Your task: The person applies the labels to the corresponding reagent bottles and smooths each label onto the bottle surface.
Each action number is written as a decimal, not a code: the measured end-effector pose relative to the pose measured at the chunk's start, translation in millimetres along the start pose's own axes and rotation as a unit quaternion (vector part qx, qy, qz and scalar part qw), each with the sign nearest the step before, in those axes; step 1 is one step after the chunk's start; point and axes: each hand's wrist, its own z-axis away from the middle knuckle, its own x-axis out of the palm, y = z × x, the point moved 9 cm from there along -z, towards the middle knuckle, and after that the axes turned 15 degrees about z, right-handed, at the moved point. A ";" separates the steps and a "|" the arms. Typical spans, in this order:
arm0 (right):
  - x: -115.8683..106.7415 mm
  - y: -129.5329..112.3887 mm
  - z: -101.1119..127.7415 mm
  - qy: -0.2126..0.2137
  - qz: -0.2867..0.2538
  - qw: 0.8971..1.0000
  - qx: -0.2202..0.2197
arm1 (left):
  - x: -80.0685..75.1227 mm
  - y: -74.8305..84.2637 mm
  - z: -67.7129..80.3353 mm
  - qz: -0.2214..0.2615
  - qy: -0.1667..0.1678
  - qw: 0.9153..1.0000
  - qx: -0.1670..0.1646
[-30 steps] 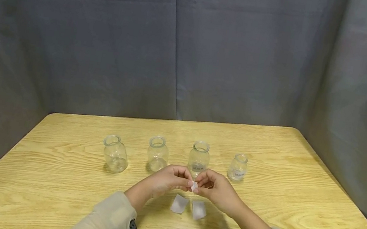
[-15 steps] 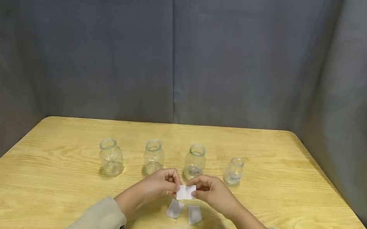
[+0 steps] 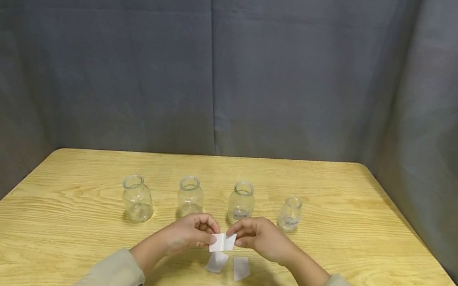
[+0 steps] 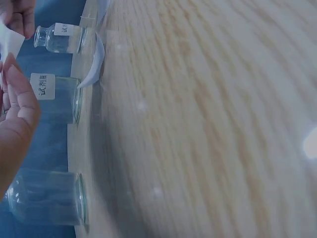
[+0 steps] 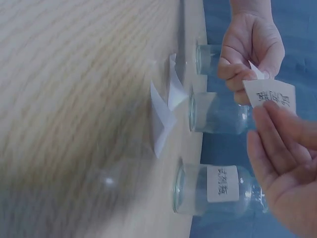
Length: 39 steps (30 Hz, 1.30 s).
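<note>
Hands meet over the near middle of the table [image 3: 69, 218]. Left hand [image 3: 187, 231] and right hand [image 3: 264, 238] both pinch one small white label [image 3: 222, 242], held just above the table, printed side showing in the right wrist view [image 5: 270, 94]. Two more paper slips [image 3: 216, 261] [image 3: 241, 268] lie flat just below it. Far side, left to right: four open glass jars [image 3: 137, 197] [image 3: 189, 196] [image 3: 241, 201] [image 3: 290, 213]; the two on the right carry labels, the two on the left look bare. Step in hand seems to be peeling or readying the label. Next move likely calls for freeing the sticky side without creasing it, then lining it up square on a bare jar.
</note>
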 end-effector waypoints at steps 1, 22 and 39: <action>0.5 0.0 -1.6 0.006 -0.002 1.000 -0.003 | -1.3 -0.2 1.6 0.003 0.001 1.000 0.000; 31.1 3.5 -26.9 0.041 -0.090 0.995 0.023 | -39.7 -4.5 39.1 -0.032 0.039 0.999 -0.015; 39.0 -4.2 -43.5 0.034 -0.068 0.997 0.034 | -59.1 -9.1 56.1 -0.070 0.077 0.994 -0.043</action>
